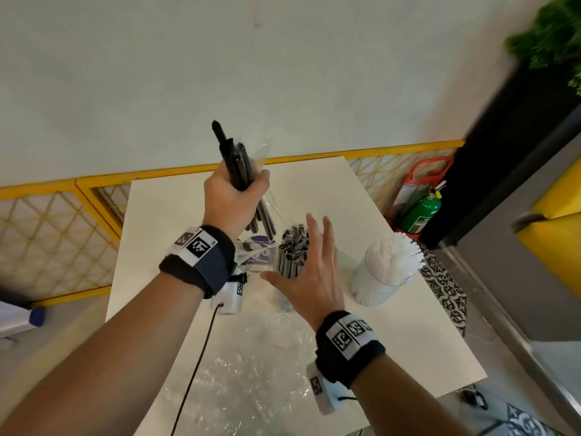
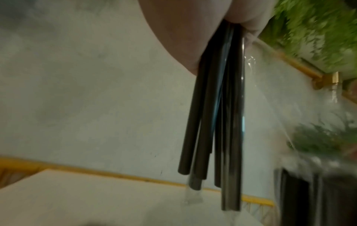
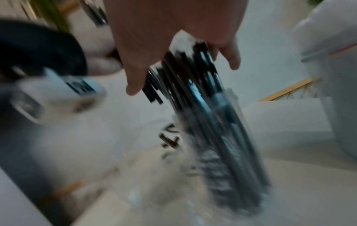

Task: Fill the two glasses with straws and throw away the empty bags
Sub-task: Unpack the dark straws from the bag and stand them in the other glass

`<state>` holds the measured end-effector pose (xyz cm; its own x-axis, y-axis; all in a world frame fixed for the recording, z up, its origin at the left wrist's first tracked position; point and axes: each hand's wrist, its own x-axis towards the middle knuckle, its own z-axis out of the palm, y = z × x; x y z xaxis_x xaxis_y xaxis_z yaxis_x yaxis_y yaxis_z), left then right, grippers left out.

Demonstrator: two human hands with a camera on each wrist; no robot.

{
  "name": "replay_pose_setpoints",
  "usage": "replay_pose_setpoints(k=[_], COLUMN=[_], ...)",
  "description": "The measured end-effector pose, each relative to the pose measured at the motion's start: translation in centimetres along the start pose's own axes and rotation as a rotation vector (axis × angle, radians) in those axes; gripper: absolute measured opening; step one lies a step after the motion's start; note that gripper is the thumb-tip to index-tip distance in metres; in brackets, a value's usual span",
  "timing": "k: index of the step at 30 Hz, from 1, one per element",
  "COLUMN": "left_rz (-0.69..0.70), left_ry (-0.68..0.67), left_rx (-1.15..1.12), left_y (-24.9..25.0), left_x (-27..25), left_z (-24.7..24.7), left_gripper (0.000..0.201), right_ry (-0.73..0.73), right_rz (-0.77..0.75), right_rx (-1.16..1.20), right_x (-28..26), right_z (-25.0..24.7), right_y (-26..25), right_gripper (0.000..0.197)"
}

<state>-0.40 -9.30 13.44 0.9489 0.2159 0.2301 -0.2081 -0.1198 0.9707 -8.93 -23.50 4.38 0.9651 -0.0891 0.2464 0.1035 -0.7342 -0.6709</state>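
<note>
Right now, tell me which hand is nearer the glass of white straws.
Right. The right hand hovers open just left of the glass of white straws; the left hand grips black straws farther off.

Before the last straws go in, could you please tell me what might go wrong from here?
1. The left hand grips the black straws together with their clear bag; the film could foul the transfer.
2. The glass of black straws already looks full, so extra ones may spill.
3. The open right hand hovers beside that glass and might tip it.
</note>
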Motion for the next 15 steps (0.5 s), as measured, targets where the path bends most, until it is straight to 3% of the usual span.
replay_pose_setpoints(k=[2, 7, 15], left_rz=[-0.071, -0.186, -0.300], left_ry=[0.011, -0.020, -0.078], left_rx=[-0.049, -0.251, -0.710], left_y=[-1.1, -2.5, -3.2], left_x=[-0.3, -1.1, -1.5], left_z=[-0.3, -1.5, -1.0], left_gripper=[0.013, 0.016, 0.023], right_ry=[0.040, 0.126, 0.193], right_rz=[0.036, 0.313, 0.403], right_rx=[0.019, 0.191, 0.263], right_x=[0.3, 0.6, 1.3], right_z=[1.0, 1.0, 1.7], right_y=[0.9, 2.8, 4.4], right_gripper=[0.115, 0.099, 0.088])
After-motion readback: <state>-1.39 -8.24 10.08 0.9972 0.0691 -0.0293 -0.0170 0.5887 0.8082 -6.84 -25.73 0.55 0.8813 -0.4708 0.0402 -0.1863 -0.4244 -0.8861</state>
